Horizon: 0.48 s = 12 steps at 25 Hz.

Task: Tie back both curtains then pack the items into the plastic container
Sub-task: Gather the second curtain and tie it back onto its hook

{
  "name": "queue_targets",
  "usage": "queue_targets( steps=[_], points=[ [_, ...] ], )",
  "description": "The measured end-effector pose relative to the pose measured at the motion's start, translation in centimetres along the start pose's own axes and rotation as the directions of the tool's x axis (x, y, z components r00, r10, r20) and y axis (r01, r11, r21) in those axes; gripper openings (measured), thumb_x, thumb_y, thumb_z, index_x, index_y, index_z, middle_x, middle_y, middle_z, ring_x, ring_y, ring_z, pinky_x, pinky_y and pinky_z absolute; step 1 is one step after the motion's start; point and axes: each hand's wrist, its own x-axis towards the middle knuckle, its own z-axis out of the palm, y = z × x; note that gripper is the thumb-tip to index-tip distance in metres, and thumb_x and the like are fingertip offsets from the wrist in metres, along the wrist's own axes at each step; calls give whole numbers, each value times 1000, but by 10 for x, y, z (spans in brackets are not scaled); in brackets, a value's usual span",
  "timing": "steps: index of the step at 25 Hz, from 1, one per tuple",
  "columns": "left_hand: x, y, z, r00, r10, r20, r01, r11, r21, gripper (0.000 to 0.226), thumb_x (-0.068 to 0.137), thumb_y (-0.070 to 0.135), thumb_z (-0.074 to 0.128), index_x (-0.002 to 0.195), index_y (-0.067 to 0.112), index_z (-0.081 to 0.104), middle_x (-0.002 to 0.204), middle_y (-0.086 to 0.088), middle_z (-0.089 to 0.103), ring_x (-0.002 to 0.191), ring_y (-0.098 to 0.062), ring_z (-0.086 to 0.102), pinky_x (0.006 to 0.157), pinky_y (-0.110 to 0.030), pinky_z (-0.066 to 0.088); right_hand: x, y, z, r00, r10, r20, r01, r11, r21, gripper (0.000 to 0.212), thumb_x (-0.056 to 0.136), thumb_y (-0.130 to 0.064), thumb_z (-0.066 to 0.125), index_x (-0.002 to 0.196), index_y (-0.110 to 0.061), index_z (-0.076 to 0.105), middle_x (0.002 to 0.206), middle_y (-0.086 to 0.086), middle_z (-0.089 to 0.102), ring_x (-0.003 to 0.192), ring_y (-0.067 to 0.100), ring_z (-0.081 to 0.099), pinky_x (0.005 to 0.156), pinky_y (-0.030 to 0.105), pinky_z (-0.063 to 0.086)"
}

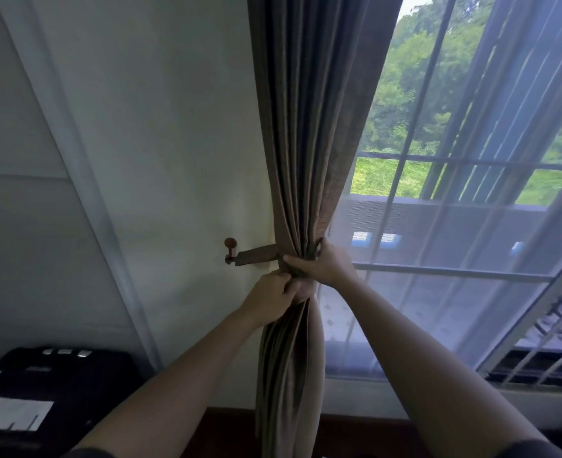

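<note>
Mid tie-back, left hand [273, 294] and right hand [320, 262] clutch the bunched curtain [306, 127] and strap [256, 254]; its end next needs hooking on the nine-o'clock peg [230, 250].

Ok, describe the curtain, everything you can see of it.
The curtain is brown-grey, heavy-looking fabric. It hangs in vertical pleats between the wall and a white sheer. Partway down it is gathered into a tight waist, and it flares out again below. A matching tieback runs from a wooden hook to that waist. The right hand wraps round the waist, and the left hand grips the bundle just under it.
</note>
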Motion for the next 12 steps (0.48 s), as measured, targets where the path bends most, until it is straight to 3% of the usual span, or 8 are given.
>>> queue_targets(
  steps=[4, 7, 9, 12],
  points=[
    [2, -25, -37, 992, 11, 123, -29, 988, 150, 28, 96, 38, 45, 106, 16, 61, 87, -5, 66, 71, -19, 60, 63, -27, 44, 4, -4, 16, 998, -19, -64, 24, 997, 69, 53, 78, -44, 67, 118, -15, 50, 107, 9, 66, 100, 30, 61, 82, 39, 52],
    [4, -58, -69, 985, 19, 172, -30, 998, 59, 21, 94, 33, 53, 84, 15, 60, 63, -3, 62, 49, -21, 62, 51, -23, 48, 3, -11, 19, 996, -70, -57, 74, 995, 68, 43, 81, -34, 65, 117, -14, 52, 107, 10, 66, 100, 30, 61, 77, 34, 49],
    [7, -72, -88, 969, 36, 242, -26, 999, -42, 16, 90, 25, 61, 77, 17, 63, 65, -3, 67, 52, -15, 66, 50, -15, 45, 2, -13, 23, 994, -96, -55, 101, 990, 95, 42, 82, -31, 64, 117, -13, 52, 108, 11, 66, 100, 31, 61, 78, 36, 50],
    [13, -87, -103, 927, 17, 375, 52, 984, -173, 7, 86, 14, 66, 87, 20, 69, 77, -1, 71, 72, -5, 68, 64, -15, 50, 0, -15, 29, 994, -94, -61, 101, 987, 125, 45, 82, -31, 64, 120, -13, 48, 101, 8, 65, 95, 30, 62, 76, 36, 51]
  ],
)
